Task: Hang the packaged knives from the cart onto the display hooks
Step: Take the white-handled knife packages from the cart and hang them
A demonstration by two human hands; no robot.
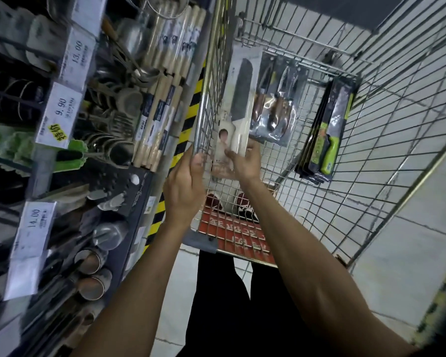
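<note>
- Right hand (245, 162): pinches the near, handle end of the packaged knife (240, 94). The thumb lies on the front face and the fingers are behind the right edge.
- Left hand (184, 181): the fingers are curled where the pack's left edge meets the near end of the cart's side wall (211, 73). The view through the wire mesh does not show whether they grip the pack or the wire.
- Location of the packaged knife: inside the cart (397, 112), lying against the side wall, with the blade end pointing away from the person.
- Expected handling: a broad blade on a white backing card under clear film.
  - The mass probably sits toward the far end, so a grip at the handle end alone will likely let that end droop.
  - The card should be stiff enough to carry flat.
  - The film is probably slippery.
- Recommended hold: one hand at the handle end, the other on the card margin beside the blade. Keep the fingers off the film over the cutting edge.
- Hang hole: cannot be made out, but is presumably at the far end.
- Remaining stock in the cart: a twin pack (273, 106) of wooden-handled knives just beside the held pack, and a stack of green-handled packs (322, 140) well apart, leaning on the far wall.
- Display shelving (139, 176): to the left, with price tags (59, 114). No free hook for knives can be identified.
</note>
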